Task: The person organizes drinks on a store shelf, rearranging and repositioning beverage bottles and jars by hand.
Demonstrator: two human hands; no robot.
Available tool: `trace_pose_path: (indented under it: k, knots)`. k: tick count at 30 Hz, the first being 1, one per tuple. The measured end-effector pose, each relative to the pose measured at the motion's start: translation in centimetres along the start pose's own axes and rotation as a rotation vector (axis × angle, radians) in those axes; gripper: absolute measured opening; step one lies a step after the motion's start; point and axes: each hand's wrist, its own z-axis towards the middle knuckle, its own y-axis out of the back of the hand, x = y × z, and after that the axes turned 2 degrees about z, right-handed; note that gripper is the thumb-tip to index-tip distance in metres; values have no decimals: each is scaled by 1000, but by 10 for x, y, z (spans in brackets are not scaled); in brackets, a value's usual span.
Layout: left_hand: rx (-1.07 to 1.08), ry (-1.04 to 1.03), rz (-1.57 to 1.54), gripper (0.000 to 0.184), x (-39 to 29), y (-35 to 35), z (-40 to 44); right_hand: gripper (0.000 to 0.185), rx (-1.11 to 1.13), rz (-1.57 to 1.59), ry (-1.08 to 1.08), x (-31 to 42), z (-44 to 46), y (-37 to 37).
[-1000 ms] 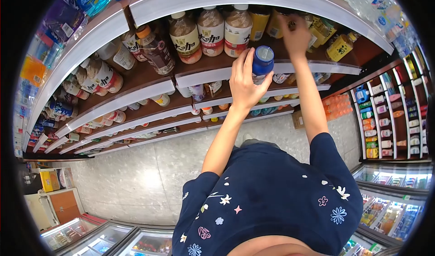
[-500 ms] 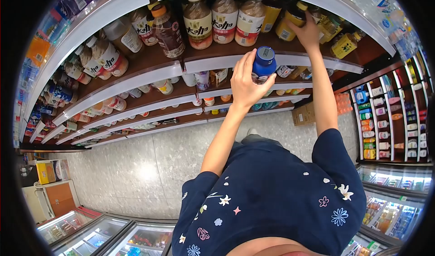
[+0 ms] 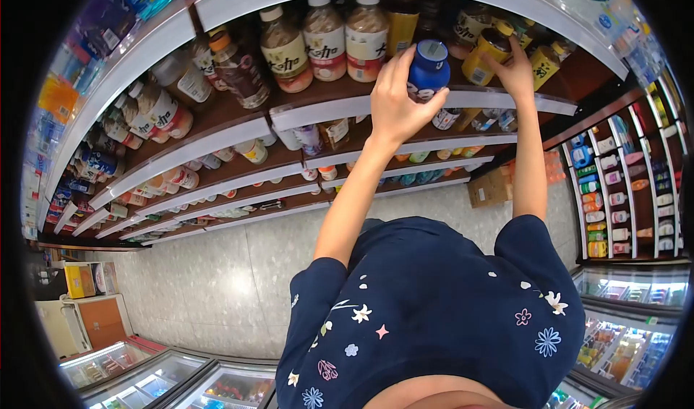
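My left hand (image 3: 399, 98) is closed around a blue bottle (image 3: 428, 67) with a blue cap, held upright just in front of the top shelf's edge. Over the shelf, my right hand (image 3: 515, 73) grips a dark tea bottle (image 3: 489, 53) with a yellow label and yellow cap, slightly tilted. Another yellow-labelled bottle (image 3: 547, 65) leans just right of that hand. Behind the blue bottle, a yellow bottle (image 3: 402, 22) stands beside a white-labelled coffee bottle (image 3: 366, 40). My fingers hide part of both held bottles.
More drinks, including an orange-capped brown bottle (image 3: 240, 73), line the shelf leftwards. A white price rail (image 3: 332, 110) runs along its front. Lower shelves hold more goods. A cardboard box (image 3: 488, 188) sits on the floor, and glass-topped freezers (image 3: 191, 376) stand behind me.
My right hand has shifted the yellow-labelled tea bottle rightwards along the shelf. The blue bottle in my left hand has moved up, nearer the shelf. The view has turned a little right.
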Motion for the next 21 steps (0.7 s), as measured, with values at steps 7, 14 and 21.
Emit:
trace_pose_path:
  k: [7, 14, 21]
  knots:
    - [33, 136, 79, 76, 15, -103, 43, 82, -64, 13, 100, 2, 0, 8]
    - [-55, 106, 219, 76, 62, -165, 60, 80, -58, -78, 150, 5, 1, 13]
    - [-107, 28, 270, 65, 70, -162, 47, 77, -14, 108, 259, -2, 12, 7]
